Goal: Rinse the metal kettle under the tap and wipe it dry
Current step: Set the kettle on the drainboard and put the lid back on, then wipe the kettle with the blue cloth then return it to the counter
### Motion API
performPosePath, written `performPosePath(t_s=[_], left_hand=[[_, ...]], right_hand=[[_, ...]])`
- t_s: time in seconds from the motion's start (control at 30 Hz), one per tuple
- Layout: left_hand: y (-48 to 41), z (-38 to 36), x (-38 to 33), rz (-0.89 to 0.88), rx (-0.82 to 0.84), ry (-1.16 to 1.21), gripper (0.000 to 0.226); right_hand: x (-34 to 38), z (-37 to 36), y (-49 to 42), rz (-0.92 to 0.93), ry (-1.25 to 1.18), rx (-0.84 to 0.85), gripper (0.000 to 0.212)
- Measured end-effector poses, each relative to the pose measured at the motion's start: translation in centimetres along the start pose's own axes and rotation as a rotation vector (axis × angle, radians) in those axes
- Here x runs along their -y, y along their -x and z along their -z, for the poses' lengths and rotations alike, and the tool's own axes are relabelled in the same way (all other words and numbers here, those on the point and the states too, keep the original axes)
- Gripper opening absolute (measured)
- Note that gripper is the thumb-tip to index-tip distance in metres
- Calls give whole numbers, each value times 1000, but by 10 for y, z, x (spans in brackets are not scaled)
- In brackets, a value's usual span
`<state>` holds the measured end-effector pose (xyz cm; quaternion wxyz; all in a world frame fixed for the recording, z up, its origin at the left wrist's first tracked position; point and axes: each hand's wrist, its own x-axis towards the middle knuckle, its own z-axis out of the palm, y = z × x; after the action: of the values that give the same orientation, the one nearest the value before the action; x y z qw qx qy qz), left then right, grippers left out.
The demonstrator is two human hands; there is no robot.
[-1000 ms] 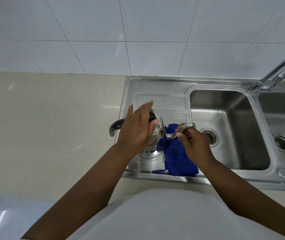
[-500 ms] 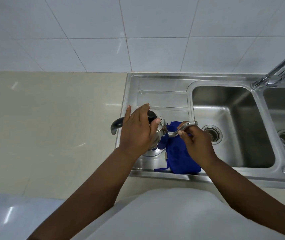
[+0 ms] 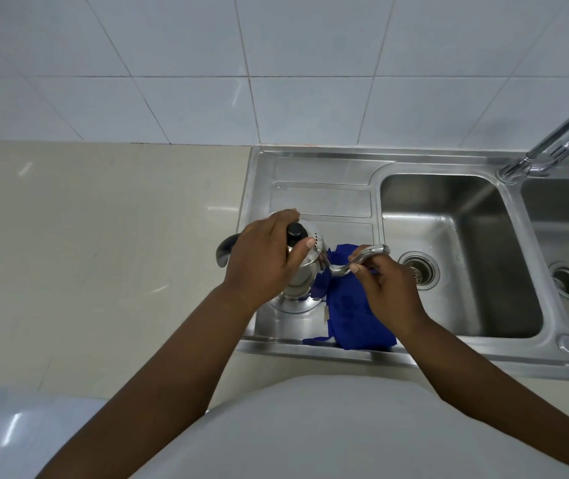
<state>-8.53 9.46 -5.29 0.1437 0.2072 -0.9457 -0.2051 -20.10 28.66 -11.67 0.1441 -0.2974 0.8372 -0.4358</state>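
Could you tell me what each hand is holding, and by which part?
Both hold the metal kettle: the left hand grips its lidded top, the right hand pinches its curved spout.

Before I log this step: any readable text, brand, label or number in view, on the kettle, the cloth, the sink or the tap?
None can be read.
Kettle: bare polished metal where it shows, no marking; the left hand covers much of it.
Blue cloth: a small pale tag at its left edge, too small to read.
Sink and tap: no visible stamp or logo.
Wall tiles and counter: plain.
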Motion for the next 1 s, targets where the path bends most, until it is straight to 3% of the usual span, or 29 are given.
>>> performPosePath(t_s=[0.17, 0.37, 0.73, 1.0], left_hand=[[-16, 14, 15, -109, 192, 56, 53], [-24, 21, 17, -103, 352, 199, 62], [-10, 10, 13, 50, 219, 259, 60], [-6, 5, 6, 116, 150, 267, 56]], right_hand=[[1, 2, -6, -2, 16, 37, 15], [12, 4, -34, -9, 29, 62, 17], [26, -7, -90, 49, 11, 232, 12], [19, -21, -86, 4, 109, 142, 28]])
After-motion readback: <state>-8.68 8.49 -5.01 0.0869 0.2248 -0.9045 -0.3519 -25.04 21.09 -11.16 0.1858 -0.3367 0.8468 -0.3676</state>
